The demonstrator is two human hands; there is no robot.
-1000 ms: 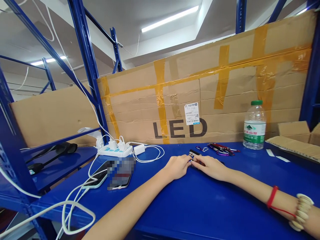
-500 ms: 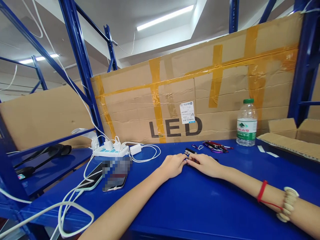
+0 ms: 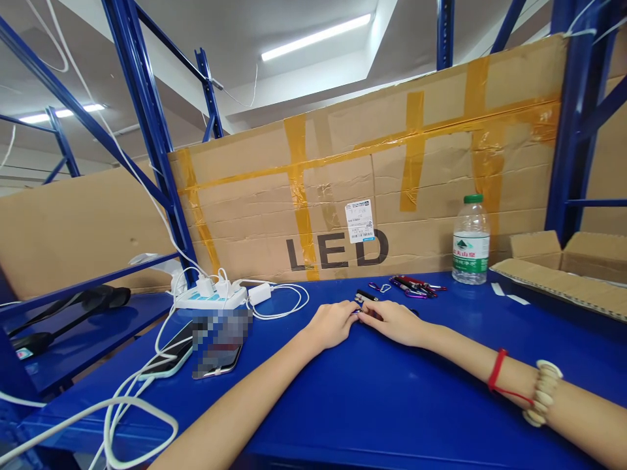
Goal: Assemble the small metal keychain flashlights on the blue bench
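Observation:
My left hand (image 3: 332, 324) and my right hand (image 3: 396, 322) meet over the blue tabletop (image 3: 372, 405), with fingertips pinched close together. Between them shows a sliver of a small, shiny bluish piece (image 3: 357, 311), mostly covered by the fingers, so its kind cannot be told. Just beyond the fingertips lies a short black object with a metallic end (image 3: 365, 296). Farther back are a small blue clip (image 3: 375, 286), a silver carabiner (image 3: 385, 288) and a pile of red, black and purple carabiner-like pieces (image 3: 415, 286). A dark tip pokes out behind my right wrist.
At the left, a white power strip (image 3: 189, 299) carries plugs and cables beside two phones (image 3: 171, 352). A water bottle (image 3: 471, 245) and an open cardboard box (image 3: 558, 281) stand at the right. Behind is a large taped carton (image 3: 255, 222); blue posts rise at both sides.
The whole view has shifted slightly, so things appear a little farther left. Both hands stay together in the same place on the table, with hardly any finger movement visible.

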